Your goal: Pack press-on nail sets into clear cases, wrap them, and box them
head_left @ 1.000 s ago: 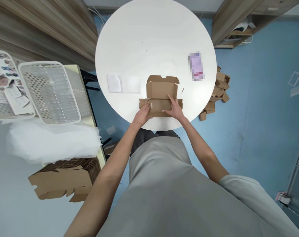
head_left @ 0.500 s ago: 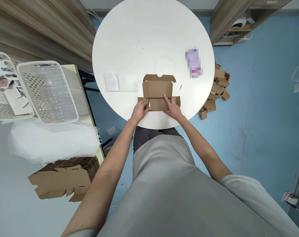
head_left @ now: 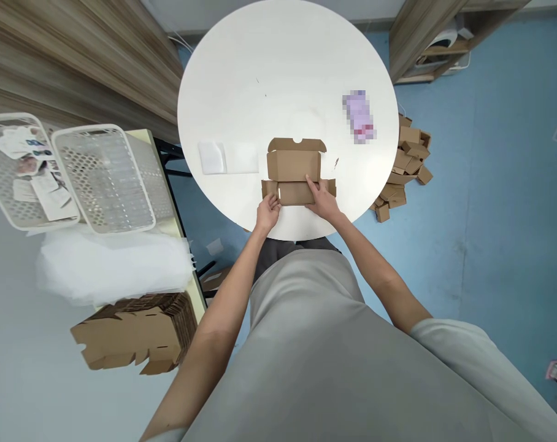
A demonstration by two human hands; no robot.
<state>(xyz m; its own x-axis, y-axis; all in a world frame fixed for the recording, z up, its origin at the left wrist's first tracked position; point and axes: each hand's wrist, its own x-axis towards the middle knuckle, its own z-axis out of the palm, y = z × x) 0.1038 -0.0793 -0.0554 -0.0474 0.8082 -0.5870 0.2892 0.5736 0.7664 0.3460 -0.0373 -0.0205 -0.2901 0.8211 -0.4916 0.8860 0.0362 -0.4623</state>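
A brown cardboard box (head_left: pixel 294 166), partly folded, lies near the front edge of the round white table. Its notched lid panel stretches away from me, and side flaps stick out at both ends. At the box's left front corner, my left hand (head_left: pixel 268 213) has its fingers curled together against the flap. My right hand (head_left: pixel 323 201) grips the right part of the box, index finger laid toward the crease and thumb by the front edge. Left of the box are a clear plastic sleeve (head_left: pixel 212 158) and a pale, flat sheet (head_left: pixel 242 161). A blurred purple item (head_left: pixel 359 116) lies at the right.
On a side table at left stand a white basket with papers (head_left: pixel 46 184) and another white basket (head_left: pixel 104 181). Nearby are a stack of white sheets (head_left: pixel 117 264) and flat cardboard boxes (head_left: pixel 131 334). Small folded boxes (head_left: pixel 405 159) are heaped on the floor at right.
My left hand has slid back and right, from over the left flap to the front left corner, its fingers more curled. The right hand stays in place on the box. The view has shifted slightly.
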